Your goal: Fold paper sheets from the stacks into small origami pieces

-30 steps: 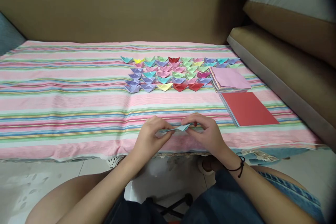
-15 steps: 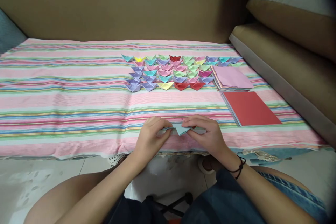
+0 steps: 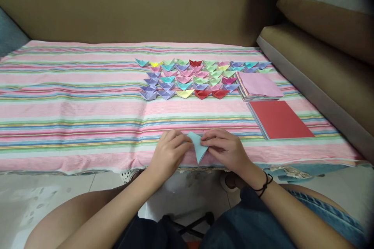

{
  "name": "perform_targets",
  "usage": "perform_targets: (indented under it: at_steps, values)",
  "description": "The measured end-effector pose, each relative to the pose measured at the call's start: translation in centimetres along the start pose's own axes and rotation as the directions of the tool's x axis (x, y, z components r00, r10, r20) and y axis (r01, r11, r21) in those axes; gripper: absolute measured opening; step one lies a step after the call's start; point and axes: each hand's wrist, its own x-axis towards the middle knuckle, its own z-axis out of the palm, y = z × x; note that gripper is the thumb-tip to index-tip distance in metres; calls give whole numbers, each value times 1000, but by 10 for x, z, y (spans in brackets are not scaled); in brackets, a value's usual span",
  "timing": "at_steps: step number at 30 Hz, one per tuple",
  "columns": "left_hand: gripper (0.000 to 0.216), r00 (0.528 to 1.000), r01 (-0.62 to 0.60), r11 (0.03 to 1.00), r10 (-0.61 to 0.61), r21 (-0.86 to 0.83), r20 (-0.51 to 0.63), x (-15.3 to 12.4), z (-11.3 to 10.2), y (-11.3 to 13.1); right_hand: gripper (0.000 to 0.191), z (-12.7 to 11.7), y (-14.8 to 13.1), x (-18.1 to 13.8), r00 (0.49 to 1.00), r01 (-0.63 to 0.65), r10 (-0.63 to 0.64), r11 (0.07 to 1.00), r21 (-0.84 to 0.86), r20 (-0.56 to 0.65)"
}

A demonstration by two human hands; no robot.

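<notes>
Folded light-blue paper [image 3: 198, 153] over striped cloth [image 3: 73, 109], near front edge. My left hand [image 3: 170, 151] and right hand [image 3: 229, 148] pinch opposite sides, likely keeping folds aligned. Red-topped paper stack [image 3: 282, 120] lies right, likely for reach.

Forearms [image 3: 124, 200] angled inward, left hand [image 3: 169, 153] near right hand [image 3: 230, 149], fingers [image 3: 215, 142] bent.
</notes>
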Motion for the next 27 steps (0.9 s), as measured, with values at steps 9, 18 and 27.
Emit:
perform_targets:
  at_steps: [9, 18, 27]
  values:
    - [35, 978, -133, 988, 119, 74, 172, -26, -1, 2, 17, -8, 6, -16, 985, 58, -33, 988, -145, 172]
    - [24, 988, -142, 966, 125, 215, 90, -25, 5, 14, 12, 5, 4, -10, 971, -241, 240, 970, -44, -11]
    - [32, 994, -107, 937, 88, 332, 69, -24, 18, 21, 21, 13, 5, -4, 939, -344, 338, 930, -131, -69]
